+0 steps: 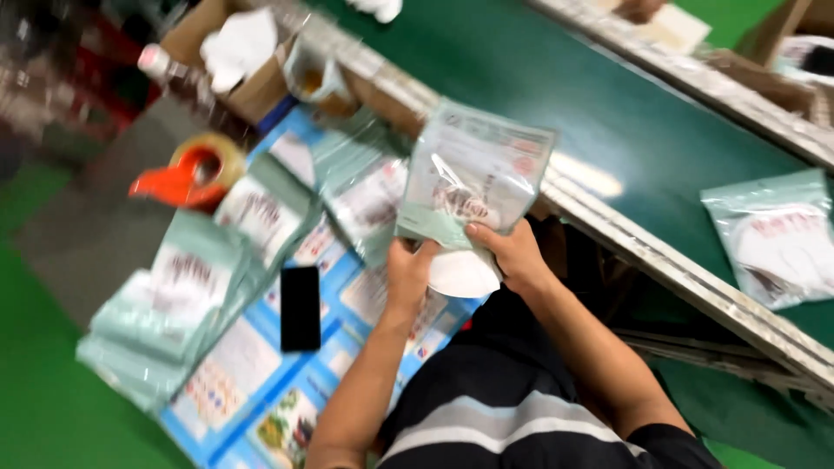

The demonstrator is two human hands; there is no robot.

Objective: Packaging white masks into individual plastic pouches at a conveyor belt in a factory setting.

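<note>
My left hand (408, 271) and my right hand (514, 254) both hold a pale green and clear plastic pouch (473, 174) upright in front of me. A white round item (462, 273) sticks out of the pouch's lower end, between the two hands. My left fingers pinch the pouch's bottom left corner; my right hand grips its bottom right edge and the white item.
Stacks of the same pouches (187, 287) lie on a blue printed sheet (261, 382) to the left, with a black phone (300, 307) and an orange tape dispenser (187, 178). A dark green conveyor belt (608, 104) runs to the right, carrying a filled pouch (777, 234). Cardboard boxes (234, 52) stand behind.
</note>
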